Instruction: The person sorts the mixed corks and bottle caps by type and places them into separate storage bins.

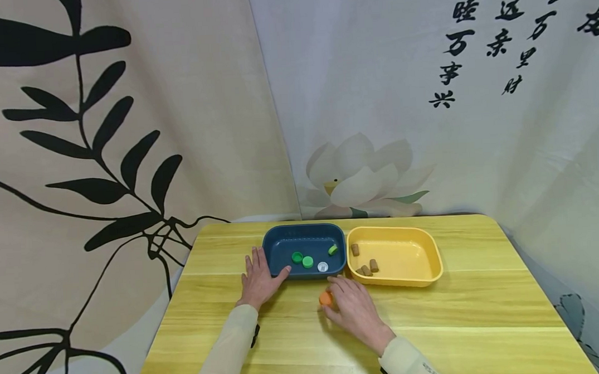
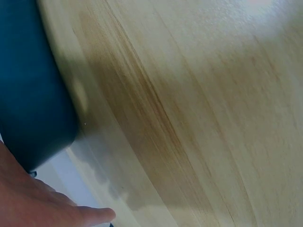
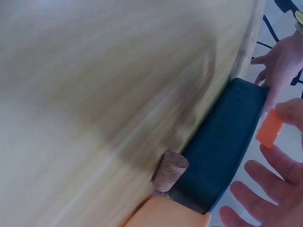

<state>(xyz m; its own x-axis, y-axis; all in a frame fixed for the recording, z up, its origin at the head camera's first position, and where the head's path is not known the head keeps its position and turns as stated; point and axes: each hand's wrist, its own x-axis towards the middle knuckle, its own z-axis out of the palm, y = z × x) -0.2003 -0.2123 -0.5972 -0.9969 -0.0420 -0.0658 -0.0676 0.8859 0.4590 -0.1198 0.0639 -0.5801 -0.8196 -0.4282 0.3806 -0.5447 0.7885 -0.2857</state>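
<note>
My right hand (image 1: 354, 313) pinches an orange bottle cap (image 3: 270, 128) between thumb and index finger, just in front of the blue tray (image 1: 303, 276). The other fingers are spread in the right wrist view. My left hand (image 1: 257, 283) lies with fingers extended at the tray's front left corner, its thumb along the front rim. Inside this tray are green caps (image 1: 308, 262) and a whitish cap (image 1: 323, 267). On the table by the two trays stands a cork (image 3: 170, 171), hidden behind my right hand in the head view.
A yellow tray (image 1: 413, 268) sits right beside the blue one and holds several corks (image 1: 374, 265). Both stand on a wooden table (image 1: 485, 313). Behind its far edge hangs a printed cloth (image 1: 215, 101) with leaves, a flower and writing.
</note>
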